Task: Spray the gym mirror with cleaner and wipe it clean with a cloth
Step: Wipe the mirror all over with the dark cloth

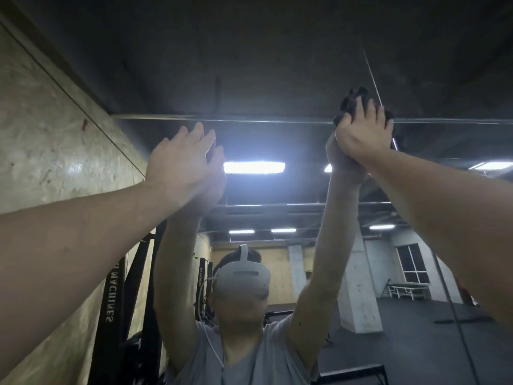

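The gym mirror (pixel 277 140) fills the wall in front of me, its top edge running across the upper part of the view. My right hand (pixel 363 129) is raised to that top edge and presses a dark cloth (pixel 354 104) flat against the glass, fingers spread over it. My left hand (pixel 183 159) is also raised, lower and to the left, with straight fingers touching the glass and nothing in it. My own reflection with both arms up shows in the mirror. No spray bottle is in view.
A chipboard wall (pixel 50 129) meets the mirror on the left. Black straps and rack frames (pixel 133 287) stand at the lower left. The mirror reflects ceiling lights (pixel 254 167), a concrete pillar (pixel 358 295) and a dark gym floor.
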A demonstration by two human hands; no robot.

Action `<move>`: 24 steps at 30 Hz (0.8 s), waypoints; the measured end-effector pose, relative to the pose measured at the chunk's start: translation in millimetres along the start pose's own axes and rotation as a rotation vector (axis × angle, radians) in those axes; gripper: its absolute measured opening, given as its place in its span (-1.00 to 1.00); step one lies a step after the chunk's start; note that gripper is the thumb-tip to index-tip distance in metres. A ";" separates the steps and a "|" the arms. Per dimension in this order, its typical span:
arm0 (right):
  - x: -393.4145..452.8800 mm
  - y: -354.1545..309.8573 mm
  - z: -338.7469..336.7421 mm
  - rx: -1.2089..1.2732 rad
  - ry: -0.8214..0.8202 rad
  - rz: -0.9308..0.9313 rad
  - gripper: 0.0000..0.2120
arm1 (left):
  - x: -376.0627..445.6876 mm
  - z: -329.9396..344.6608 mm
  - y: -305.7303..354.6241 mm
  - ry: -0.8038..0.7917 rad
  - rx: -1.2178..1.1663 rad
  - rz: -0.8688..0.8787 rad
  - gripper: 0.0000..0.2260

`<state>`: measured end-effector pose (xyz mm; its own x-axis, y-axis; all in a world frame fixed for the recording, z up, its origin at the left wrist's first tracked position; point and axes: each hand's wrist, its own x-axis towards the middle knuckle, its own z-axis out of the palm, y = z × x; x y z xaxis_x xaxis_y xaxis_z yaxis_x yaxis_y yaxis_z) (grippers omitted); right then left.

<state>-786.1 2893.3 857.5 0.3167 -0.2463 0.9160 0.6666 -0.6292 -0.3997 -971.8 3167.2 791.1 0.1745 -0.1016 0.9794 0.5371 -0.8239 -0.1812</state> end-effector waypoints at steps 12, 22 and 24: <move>-80.3 -163.2 46.5 -0.060 -0.151 -0.609 -0.42 | 6.1 -11.1 -2.5 -0.170 -0.163 0.005 -0.43; -60.7 -49.1 16.6 -0.080 -0.113 -0.490 -0.44 | -7.7 -49.4 11.1 -0.276 -0.155 -0.031 -0.41; -54.7 -1.0 3.3 -0.072 -0.086 -0.370 -0.45 | -19.3 -47.5 18.8 -0.254 -0.189 -0.051 -0.50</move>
<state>-801.8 2909.9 807.8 0.1209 0.0680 0.9903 0.6981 -0.7151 -0.0362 -1004.3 3127.2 773.0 0.3641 0.0653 0.9291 0.3920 -0.9156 -0.0893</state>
